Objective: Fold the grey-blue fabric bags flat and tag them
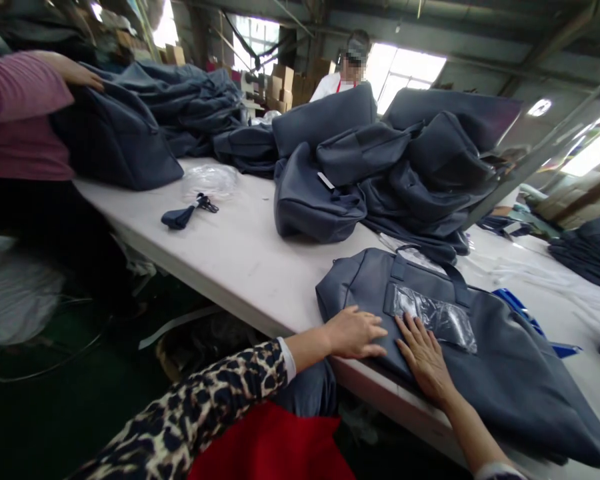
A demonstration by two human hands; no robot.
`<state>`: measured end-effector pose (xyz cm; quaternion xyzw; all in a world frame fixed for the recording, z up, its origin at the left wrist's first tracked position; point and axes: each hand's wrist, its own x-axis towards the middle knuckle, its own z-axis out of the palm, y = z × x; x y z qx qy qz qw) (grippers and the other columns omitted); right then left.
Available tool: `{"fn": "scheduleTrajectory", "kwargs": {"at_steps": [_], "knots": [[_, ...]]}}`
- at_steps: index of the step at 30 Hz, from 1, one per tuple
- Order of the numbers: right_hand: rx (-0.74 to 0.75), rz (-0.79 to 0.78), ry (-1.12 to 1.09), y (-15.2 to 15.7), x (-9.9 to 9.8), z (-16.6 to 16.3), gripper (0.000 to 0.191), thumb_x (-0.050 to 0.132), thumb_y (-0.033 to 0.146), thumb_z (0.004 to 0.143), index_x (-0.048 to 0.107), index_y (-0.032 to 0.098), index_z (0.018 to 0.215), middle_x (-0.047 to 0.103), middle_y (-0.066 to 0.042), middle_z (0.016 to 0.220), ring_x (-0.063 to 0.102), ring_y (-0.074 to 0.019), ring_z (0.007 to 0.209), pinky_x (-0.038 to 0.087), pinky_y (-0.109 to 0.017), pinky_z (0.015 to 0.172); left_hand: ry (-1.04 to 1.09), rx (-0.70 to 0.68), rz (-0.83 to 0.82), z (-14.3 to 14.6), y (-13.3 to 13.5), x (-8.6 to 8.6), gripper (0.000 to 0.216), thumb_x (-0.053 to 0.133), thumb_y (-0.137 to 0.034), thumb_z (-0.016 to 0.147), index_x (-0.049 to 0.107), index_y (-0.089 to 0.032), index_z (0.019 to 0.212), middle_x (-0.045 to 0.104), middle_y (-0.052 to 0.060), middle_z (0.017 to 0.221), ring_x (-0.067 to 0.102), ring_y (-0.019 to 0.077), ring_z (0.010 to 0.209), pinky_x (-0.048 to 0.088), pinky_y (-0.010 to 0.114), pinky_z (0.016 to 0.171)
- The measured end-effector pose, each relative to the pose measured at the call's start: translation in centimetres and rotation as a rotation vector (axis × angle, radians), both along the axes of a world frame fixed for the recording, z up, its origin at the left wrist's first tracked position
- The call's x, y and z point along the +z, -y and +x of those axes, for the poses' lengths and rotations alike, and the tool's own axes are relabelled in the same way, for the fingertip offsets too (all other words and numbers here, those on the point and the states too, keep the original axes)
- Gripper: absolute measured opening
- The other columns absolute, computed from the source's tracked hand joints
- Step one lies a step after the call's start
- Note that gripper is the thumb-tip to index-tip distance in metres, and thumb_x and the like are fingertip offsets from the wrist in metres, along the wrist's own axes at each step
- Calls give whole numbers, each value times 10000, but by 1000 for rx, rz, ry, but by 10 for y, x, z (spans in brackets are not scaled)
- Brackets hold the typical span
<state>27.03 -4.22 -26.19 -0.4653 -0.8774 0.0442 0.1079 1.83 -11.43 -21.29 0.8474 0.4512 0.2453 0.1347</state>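
A dark blue duffel bag [510, 360] lies on its side at the table's near edge, with a carry handle [455, 277] on its upper side. A clear plastic packet [435, 317] rests on the bag's face, under the handle. My left hand [355, 333] lies on the left part of the bag with its fingers stretched out. Flat against the bag, my right hand [423, 357] has its fingers spread, their tips at the packet's lower left edge. Neither hand grips anything. Behind the bag, a blue plastic tool or holder [535, 320] is partly hidden.
Several dark blue bags [325, 193] are heaped across the white table [230, 253]. A bundled strap [187, 212] and clear plastic bags [210, 181] lie to the left. A co-worker in a pink sleeve [23, 87] handles another bag [125, 133]; another person [347, 73] stands behind the heap.
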Motion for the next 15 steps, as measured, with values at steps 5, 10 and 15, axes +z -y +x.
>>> {"fn": "scheduleTrajectory", "kwargs": {"at_steps": [5,10,15], "knots": [[23,53,49,1,-10,14,565,228,474,996,298,299,1528,261,-7,1606,160,-210,1491,189,-496,1180,656,577,21,-52,-3,1,376,482,-194,907,551,-206,1276,577,92,1312,523,196,1234,390,362,1085],[47,61,67,-4,-14,18,569,210,458,1003,217,308,1552,212,-10,1622,140,-229,1495,188,-535,1180,938,611,-462,-74,-8,-24,470,583,-530,859,669,-123,1077,715,100,1017,649,231,975,511,345,876],[83,77,76,-5,-22,24,584,217,446,996,145,328,1564,171,-7,1631,135,-254,1495,193,-571,1173,1238,566,-694,-66,-18,-25,570,771,-598,655,712,-110,944,721,79,892,651,211,811,497,296,718]]}}
